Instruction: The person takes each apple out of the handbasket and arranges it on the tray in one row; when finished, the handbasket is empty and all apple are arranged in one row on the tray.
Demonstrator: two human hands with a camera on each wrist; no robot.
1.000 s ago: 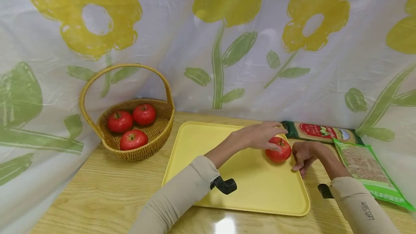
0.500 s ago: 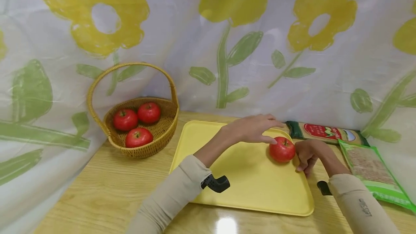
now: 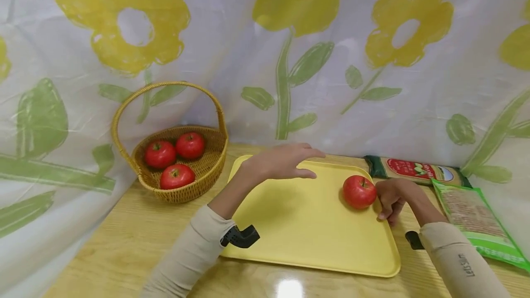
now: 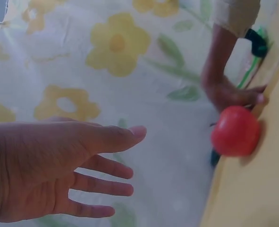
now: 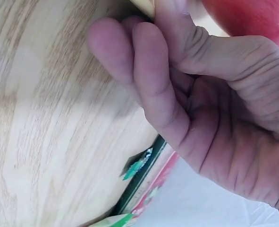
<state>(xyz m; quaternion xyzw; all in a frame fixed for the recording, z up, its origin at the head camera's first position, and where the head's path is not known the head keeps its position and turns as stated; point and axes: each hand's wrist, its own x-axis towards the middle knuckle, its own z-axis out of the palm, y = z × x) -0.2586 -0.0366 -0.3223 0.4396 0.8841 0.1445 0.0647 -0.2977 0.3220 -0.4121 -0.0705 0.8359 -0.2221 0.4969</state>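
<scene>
A red apple (image 3: 359,192) sits on the right part of a yellow tray (image 3: 314,238). My right hand (image 3: 392,199) pinches the tray's right rim between thumb and curled fingers, close beside the apple; the right wrist view shows the thumb (image 5: 172,23) on a sliver of the tray's edge. Above the tray's back left part hovers my left hand (image 3: 279,162), apart from the apple. Its fingers are spread and fairly straight with nothing in them, as the left wrist view also shows.
A wicker basket (image 3: 198,191) with a tall handle stands at the left, holding three red apples (image 3: 177,176). Behind the right hand lie a green and red packet (image 3: 418,169) and a green-edged bag (image 3: 472,210). A flowered curtain (image 3: 232,59) hangs behind the wooden table (image 3: 124,247).
My left hand has let go of the apple and drawn back to the left, its fingers straightening. The apple stays on the tray, and the right hand stays at the rim.
</scene>
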